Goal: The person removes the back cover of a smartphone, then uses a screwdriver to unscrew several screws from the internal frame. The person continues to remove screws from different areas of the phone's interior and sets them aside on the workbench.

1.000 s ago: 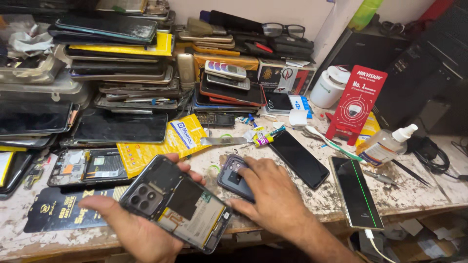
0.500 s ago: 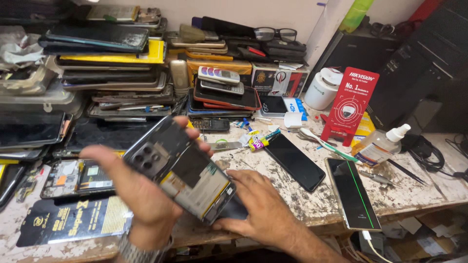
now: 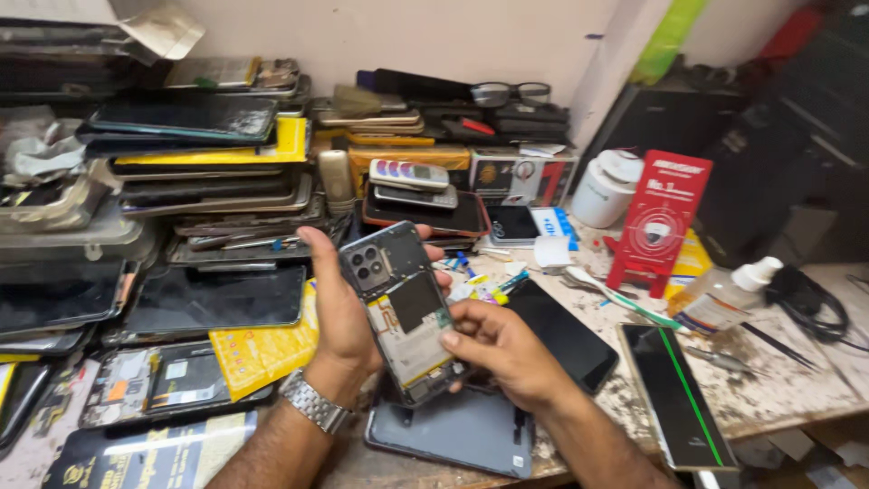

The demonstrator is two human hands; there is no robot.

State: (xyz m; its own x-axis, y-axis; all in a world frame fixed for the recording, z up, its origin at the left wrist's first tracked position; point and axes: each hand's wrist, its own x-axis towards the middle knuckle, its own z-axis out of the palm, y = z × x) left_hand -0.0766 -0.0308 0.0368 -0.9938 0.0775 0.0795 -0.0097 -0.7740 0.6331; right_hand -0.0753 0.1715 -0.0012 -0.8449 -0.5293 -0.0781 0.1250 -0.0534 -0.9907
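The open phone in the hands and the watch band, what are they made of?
The open phone, held in the left hand, looks like dull grey plastic or metal framing, with coppery flex parts inside. The watch band looks like shiny metal: silvery links catch the light.

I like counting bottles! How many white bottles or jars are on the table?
2. A round white jar stands near the wall, left of the red card. A small clear bottle with a white cap lies tilted to the card's right. The clutter may hide more.
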